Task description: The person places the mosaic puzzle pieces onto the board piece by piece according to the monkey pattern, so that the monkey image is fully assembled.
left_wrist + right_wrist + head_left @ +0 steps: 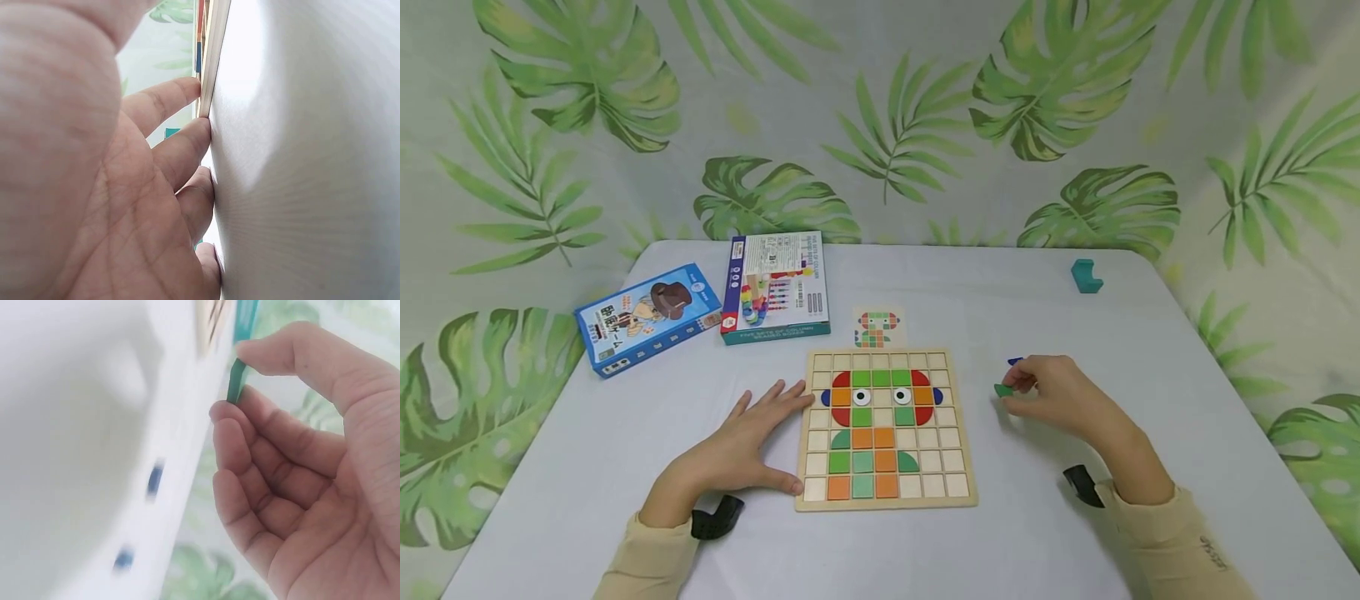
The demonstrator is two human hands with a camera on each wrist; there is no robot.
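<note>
A wooden grid board (887, 505) lies on the table, with red, orange, green and blue pieces and two eye pieces set in its cells. My left hand (737, 446) is spread at the board's left side, the thumb and a fingertip touching its edge. To the right of the board, my right hand (1067, 396) pinches a small green piece (235, 381) between thumb and fingers above the table. A blue piece (1014, 361) shows just beyond that hand; the right wrist view has two blurred blue pieces (155, 480) on the white surface.
Behind the board lies a small pattern card (880, 327). A blue game box (647, 321) and a beads box (775, 287) lie at the back left. At the back right is a teal block (1085, 277). Leaf-printed cloth hangs behind the table.
</note>
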